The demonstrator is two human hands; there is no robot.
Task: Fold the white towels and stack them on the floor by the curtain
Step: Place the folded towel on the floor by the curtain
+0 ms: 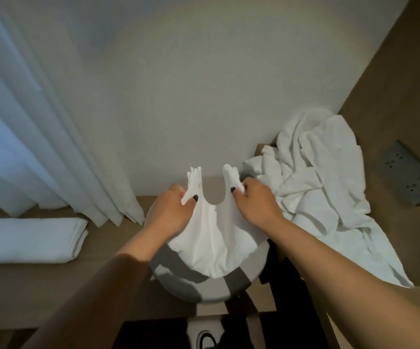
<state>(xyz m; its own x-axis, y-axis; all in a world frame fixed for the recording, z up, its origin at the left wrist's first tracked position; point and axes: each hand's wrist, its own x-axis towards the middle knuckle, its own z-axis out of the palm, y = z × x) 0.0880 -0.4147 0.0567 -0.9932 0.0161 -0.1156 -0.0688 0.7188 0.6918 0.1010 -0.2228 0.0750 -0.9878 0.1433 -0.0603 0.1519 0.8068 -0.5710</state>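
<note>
Right now, in the head view, both hands hold one white towel (214,238) up over a round stool (203,280) with a grey and white striped seat. The left hand (171,210) is clenched on one upper corner of the towel, and the right hand (256,202) is clenched on the other; each pinched corner sticks up above the fist. Between the hands the top edge sags in a curve, and the rest of the cloth hangs in folds with its lower end resting on the stool seat. To the left, a folded towel (31,239) lies flat on the floor (53,293), just beside the hem of the pale curtain (40,122). To the right, a heap of unfolded towels (322,195) is piled against the wall, near a grey socket plate (410,180).
</note>
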